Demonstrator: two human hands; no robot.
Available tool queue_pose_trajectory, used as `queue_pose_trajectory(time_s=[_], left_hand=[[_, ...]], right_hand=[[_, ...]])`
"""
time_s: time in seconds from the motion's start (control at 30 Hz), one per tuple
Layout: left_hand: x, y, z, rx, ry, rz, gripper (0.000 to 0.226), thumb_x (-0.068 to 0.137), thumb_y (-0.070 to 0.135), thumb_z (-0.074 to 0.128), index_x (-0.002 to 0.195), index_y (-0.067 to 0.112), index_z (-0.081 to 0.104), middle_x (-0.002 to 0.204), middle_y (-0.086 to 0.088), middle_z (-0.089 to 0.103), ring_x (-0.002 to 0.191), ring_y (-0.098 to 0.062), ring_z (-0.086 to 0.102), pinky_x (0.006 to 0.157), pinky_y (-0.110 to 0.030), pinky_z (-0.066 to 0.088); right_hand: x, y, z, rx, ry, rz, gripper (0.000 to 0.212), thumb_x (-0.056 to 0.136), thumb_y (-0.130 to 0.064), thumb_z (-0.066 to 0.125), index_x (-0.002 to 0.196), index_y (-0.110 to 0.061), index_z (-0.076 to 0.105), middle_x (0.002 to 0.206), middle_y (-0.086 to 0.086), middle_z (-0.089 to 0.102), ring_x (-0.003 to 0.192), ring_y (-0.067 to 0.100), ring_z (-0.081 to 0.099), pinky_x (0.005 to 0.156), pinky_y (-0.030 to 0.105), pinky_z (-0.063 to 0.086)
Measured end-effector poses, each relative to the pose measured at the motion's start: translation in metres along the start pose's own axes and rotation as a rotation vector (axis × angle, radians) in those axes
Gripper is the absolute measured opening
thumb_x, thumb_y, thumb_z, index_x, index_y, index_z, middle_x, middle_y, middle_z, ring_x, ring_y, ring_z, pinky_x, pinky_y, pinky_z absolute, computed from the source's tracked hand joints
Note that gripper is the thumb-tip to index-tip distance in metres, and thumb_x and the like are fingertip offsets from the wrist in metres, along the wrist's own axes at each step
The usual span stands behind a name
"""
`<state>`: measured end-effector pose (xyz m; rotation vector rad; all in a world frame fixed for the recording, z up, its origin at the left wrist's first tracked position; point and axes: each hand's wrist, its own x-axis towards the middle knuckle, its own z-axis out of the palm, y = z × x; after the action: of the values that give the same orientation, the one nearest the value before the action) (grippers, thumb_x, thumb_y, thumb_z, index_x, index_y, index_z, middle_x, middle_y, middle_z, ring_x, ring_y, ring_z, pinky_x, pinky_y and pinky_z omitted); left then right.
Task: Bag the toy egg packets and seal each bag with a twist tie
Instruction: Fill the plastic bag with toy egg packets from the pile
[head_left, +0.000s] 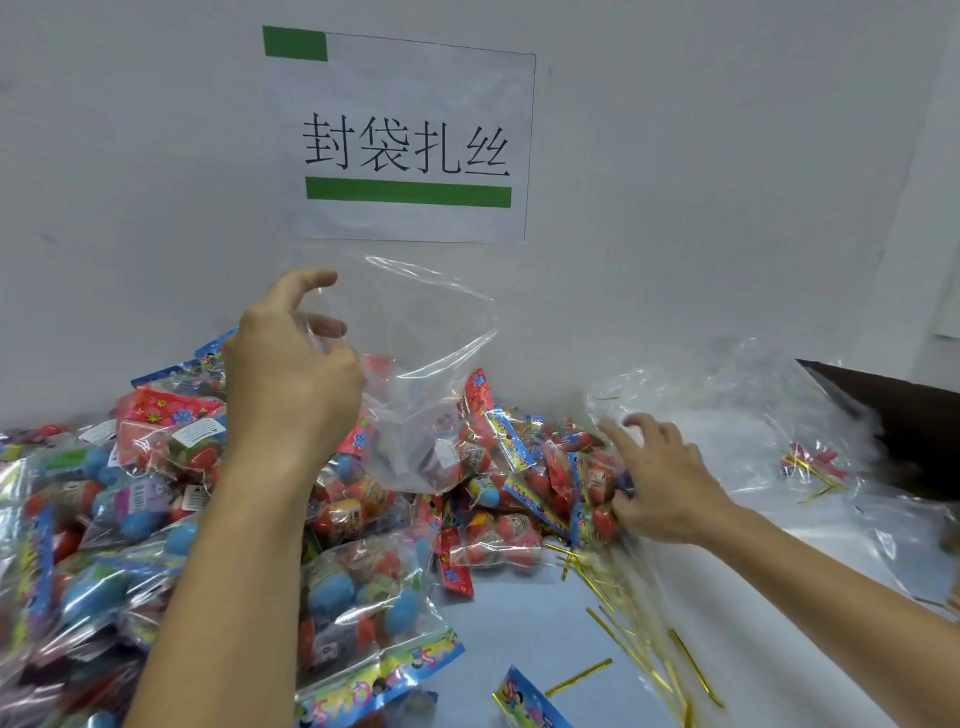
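Here, working outward from the hands:

Left hand: raised above the pile on a steep forearm, back toward the camera; fingers curled round the gathered edge of the clear bag, forefinger lifted and bent above the rest.

Clear bag: held upright in front of the wall, mouth at the top, lower corner sagging onto the heap; one or two packets dimly seen through its lower part.

Right hand: low, forearm entering from the lower right; fingers spread and bent, tips on the egg packets at the right edge of the heap; thumb side hidden, so no telling whether a packet is actually pinched.

Egg packets: heaped across the left and centre of the white table, red and blue eggs in printed wrappers, some under the left forearm.

Twist ties: gold strips scattered on the table near the right forearm.

Empty bags: crumpled clear pile right of the right hand.

Sign: paper on the wall above, green bars, printed characters.
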<state>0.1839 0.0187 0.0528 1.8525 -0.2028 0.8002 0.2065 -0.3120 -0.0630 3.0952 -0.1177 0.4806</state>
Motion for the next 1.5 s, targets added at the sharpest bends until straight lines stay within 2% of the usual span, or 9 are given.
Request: queue_pose_trajectory(time_s=[0.17,0.4,0.5,0.7,0.97,1.1,1.27,1.37,1.5], left_hand=[[-0.001,0.002,0.000,0.026,-0.044,0.005,0.059,0.089,-0.007,0.055,0.136,0.029,0.055,0.104,0.001,0.065,0.083,-0.024,0.068,0.056,-0.027,0.047],[-0.004,0.009,0.006,0.062,-0.267,0.054,0.060,0.085,-0.006,0.053,0.128,0.036,0.060,0.099,0.010,0.064,0.067,-0.020,0.068,0.043,-0.015,0.045],[-0.006,0.012,0.008,0.056,-0.315,0.064,0.062,0.086,-0.006,0.052,0.128,0.038,0.059,0.102,0.007,0.065,0.061,-0.014,0.067,0.043,-0.017,0.045],[-0.014,0.030,0.021,0.042,-0.528,0.055,0.059,0.087,0.004,0.058,0.137,0.034,0.053,0.097,0.012,0.065,0.052,-0.003,0.064,0.042,-0.009,0.039],[-0.054,0.051,0.066,0.195,-0.604,0.025,0.058,0.084,0.009,0.062,0.139,0.021,0.051,0.097,-0.001,0.066,0.098,-0.023,0.066,0.074,-0.028,0.053],[-0.078,0.060,0.083,0.271,-0.697,0.052,0.029,0.089,0.009,0.061,0.115,0.021,0.059,0.102,-0.010,0.066,0.087,-0.031,0.070,0.062,-0.034,0.055],[-0.082,0.070,0.089,0.275,-0.853,0.083,0.049,0.081,0.001,0.063,0.124,0.019,0.049,0.099,0.000,0.055,0.072,-0.022,0.071,0.054,-0.030,0.055],[-0.080,0.071,0.085,0.230,-0.962,0.035,0.048,0.082,0.008,0.066,0.122,0.022,0.043,0.090,0.011,0.054,0.054,-0.007,0.069,0.034,-0.017,0.040],[-0.077,0.070,0.081,0.151,-1.084,-0.058,0.036,0.079,0.010,0.069,0.103,0.022,0.044,0.054,0.009,0.065,0.057,-0.007,0.071,0.051,-0.018,0.048]], right_hand=[[0.014,-0.026,-0.017,-0.016,-0.392,-0.211,0.104,0.076,-0.012,0.056,0.159,-0.033,-0.002,0.161,-0.004,0.026,0.147,0.024,0.024,0.115,0.046,0.021],[0.037,-0.031,-0.047,0.021,-0.549,-0.160,0.070,0.072,-0.035,0.084,0.133,-0.021,0.051,0.122,-0.001,0.060,0.111,0.024,0.058,0.096,0.040,0.053],[0.030,-0.025,-0.052,-0.021,-0.498,-0.194,0.066,0.068,-0.047,0.085,0.124,-0.027,0.056,0.117,-0.007,0.058,0.107,0.019,0.058,0.093,0.044,0.054],[-0.006,-0.005,-0.077,0.299,-0.311,-0.064,0.026,0.071,-0.026,0.077,0.090,-0.027,0.060,0.082,-0.003,0.066,0.052,0.003,0.062,0.037,0.018,0.045],[-0.085,0.003,-0.207,0.582,0.439,0.200,0.017,0.069,-0.043,0.078,0.080,-0.052,0.069,0.061,-0.019,0.069,0.057,0.011,0.068,0.055,0.028,0.053],[-0.118,-0.035,-0.241,0.751,0.297,0.084,0.023,0.064,-0.044,0.080,0.074,-0.061,0.067,0.058,-0.016,0.070,0.046,0.000,0.064,0.038,0.012,0.043],[-0.117,-0.057,-0.221,0.210,0.010,0.142,0.027,0.063,-0.054,0.071,0.078,-0.031,0.068,0.063,-0.007,0.067,0.058,0.006,0.061,0.055,0.022,0.051],[-0.106,-0.057,-0.199,0.080,0.076,0.211,0.028,0.072,-0.046,0.070,0.075,-0.021,0.057,0.074,-0.003,0.064,0.071,0.020,0.062,0.054,0.031,0.044],[-0.095,-0.058,-0.181,0.140,0.307,0.290,0.029,0.079,-0.043,0.063,0.079,-0.023,0.042,0.081,0.001,0.056,0.077,0.027,0.055,0.056,0.034,0.033]])
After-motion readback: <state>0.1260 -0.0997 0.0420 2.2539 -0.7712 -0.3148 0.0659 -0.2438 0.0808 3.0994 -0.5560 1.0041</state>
